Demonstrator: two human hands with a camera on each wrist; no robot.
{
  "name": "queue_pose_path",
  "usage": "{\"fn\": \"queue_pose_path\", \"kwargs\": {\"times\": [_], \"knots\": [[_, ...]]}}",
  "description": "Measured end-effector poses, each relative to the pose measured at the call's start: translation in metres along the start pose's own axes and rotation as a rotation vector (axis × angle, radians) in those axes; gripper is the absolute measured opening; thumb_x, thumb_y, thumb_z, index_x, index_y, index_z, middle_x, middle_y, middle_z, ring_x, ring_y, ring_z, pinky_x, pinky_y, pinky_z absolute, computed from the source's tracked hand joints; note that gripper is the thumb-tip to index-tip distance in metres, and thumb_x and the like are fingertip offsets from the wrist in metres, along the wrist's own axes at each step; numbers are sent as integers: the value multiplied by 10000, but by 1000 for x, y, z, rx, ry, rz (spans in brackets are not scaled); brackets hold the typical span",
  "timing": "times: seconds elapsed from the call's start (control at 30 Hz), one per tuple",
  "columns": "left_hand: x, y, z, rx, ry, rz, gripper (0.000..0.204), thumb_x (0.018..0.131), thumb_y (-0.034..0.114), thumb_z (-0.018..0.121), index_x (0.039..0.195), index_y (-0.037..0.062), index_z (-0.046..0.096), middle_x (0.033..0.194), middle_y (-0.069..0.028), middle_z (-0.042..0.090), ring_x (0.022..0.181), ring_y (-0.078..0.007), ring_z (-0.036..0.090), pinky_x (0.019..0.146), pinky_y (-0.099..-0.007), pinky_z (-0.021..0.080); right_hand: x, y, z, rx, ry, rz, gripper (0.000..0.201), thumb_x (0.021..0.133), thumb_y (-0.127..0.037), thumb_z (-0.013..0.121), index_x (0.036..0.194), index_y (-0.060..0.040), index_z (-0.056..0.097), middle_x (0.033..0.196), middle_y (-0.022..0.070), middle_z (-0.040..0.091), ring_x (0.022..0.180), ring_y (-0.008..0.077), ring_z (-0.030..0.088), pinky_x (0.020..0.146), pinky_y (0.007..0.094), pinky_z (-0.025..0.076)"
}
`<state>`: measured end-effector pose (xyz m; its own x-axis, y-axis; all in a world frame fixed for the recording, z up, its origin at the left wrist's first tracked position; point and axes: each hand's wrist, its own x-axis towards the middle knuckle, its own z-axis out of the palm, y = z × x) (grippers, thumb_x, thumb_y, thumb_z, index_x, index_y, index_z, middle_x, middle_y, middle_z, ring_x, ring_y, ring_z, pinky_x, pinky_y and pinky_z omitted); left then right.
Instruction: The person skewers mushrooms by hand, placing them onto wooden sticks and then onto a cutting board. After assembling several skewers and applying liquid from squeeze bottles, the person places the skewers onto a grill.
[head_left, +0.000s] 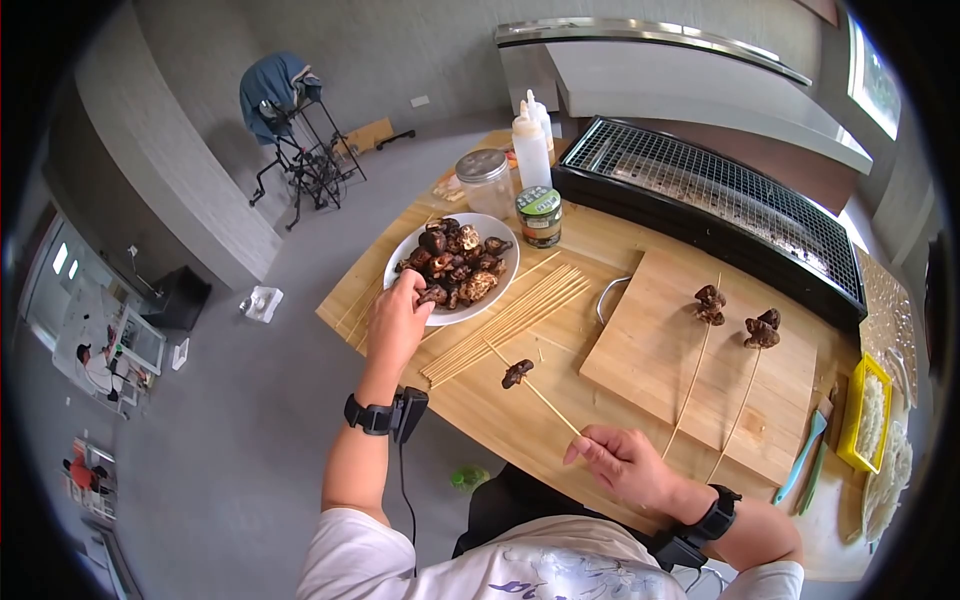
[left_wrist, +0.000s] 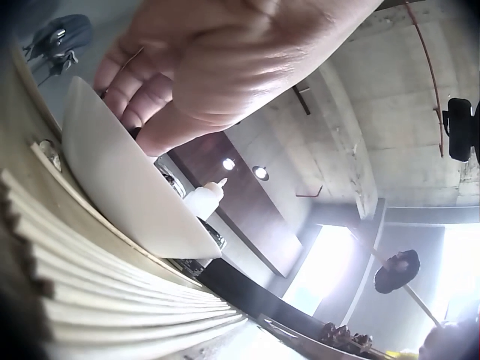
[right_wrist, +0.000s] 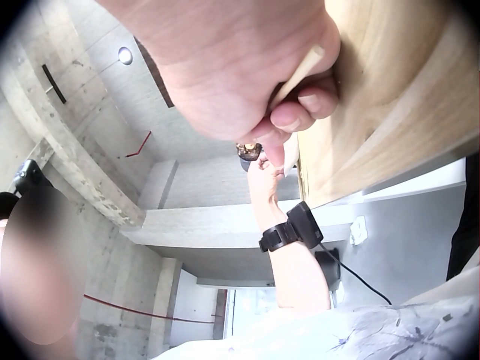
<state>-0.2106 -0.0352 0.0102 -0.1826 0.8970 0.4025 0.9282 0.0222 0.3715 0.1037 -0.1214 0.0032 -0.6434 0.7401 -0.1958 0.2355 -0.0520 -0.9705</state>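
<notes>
A white plate heaped with dark dried mushrooms stands at the table's left. My left hand reaches over its near rim, its fingers and thumb closing on a mushroom at the edge. In the left wrist view, the plate's wall hides most of that mushroom. My right hand grips a bamboo skewer near its lower end. One mushroom is threaded near the skewer's far end, above the table. In the right wrist view, the skewer's butt sticks out of the curled fingers.
Loose bamboo skewers lie beside the plate. Two skewered mushrooms rest on a cutting board. Behind stand a jar, a tin, squeeze bottles and a black grill. A yellow basket and brush lie right.
</notes>
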Motion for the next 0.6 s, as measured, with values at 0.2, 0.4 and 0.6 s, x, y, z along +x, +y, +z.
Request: {"fn": "queue_pose_path", "kwargs": {"times": [0.2, 0.4, 0.6], "knots": [[-34, 17, -11, -675, -21, -115, 319, 772, 42, 632, 1076, 19, 538, 820, -62, 605, 735, -134, 577, 686, -256, 475, 0, -1, 0, 25, -6, 9, 224, 930, -186, 439, 862, -50, 604, 521, 0, 380, 491, 74, 361, 466, 248, 336], [-58, 40, -12, -1124, -161, -187, 249, 827, 19, 581, 1068, -23, 532, 906, -57, 596, 797, -90, 560, 739, -221, 484, 1, 2, 2, 25, -6, -32, 280, 940, -235, 421, 861, -36, 600, 489, -32, 355, 455, 51, 336, 434, 231, 299], [-61, 45, -7, -1185, -157, -176, 250, 828, 17, 580, 1069, -24, 527, 904, -54, 594, 813, -87, 555, 751, -226, 486, 1, 2, 2, 18, 0, -81, 334, 946, -283, 410, 855, -22, 597, 458, -59, 340, 418, 31, 316, 405, 215, 268]]}}
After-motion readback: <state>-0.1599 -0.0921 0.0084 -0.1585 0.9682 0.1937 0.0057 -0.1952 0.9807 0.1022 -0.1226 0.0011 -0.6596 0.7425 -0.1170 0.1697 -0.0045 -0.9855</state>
